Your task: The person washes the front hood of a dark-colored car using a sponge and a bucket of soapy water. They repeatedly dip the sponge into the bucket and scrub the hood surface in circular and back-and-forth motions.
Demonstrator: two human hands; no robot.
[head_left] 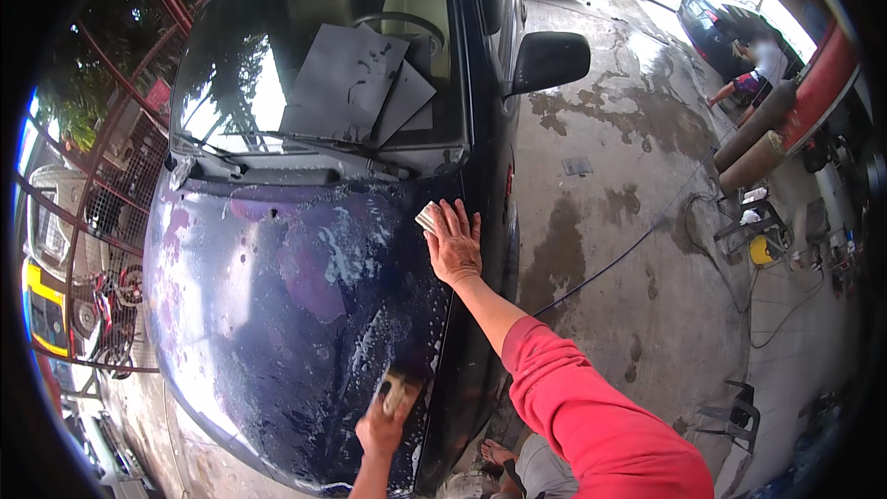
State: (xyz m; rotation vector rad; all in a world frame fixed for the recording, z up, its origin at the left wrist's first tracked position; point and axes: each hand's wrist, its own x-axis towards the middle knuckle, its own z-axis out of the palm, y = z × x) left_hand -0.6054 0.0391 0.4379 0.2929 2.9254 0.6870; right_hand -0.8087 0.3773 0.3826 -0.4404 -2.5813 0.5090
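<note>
The work on the dark blue, curved metal hood (pixel 259 342), which fills the centre and lower left of the frame, looks partway through. Dull purple patches (pixel 314 291) show near its middle and at its upper left, apparently where the top finish has been worn down, while whitish suds (pixel 354 251) streak the upper middle and the strip beside the right edge. The colour is uneven and the suds are not yet cleared, so evening out the rest of the surface seems left to do; how smooth it is cannot be told. The hood lies beneath both hands, at its right side. At lower centre, the left hand (pixel 375 431) is closed around a tan, brick-shaped block (pixel 401 395), blurred, over the sudsy strip. Higher up, near the hood's upper right corner, the right hand (pixel 453 254) lies with fingers stretched forward, holding a pale, layered pad (pixel 426 218) whose edge shows at their left.
</note>
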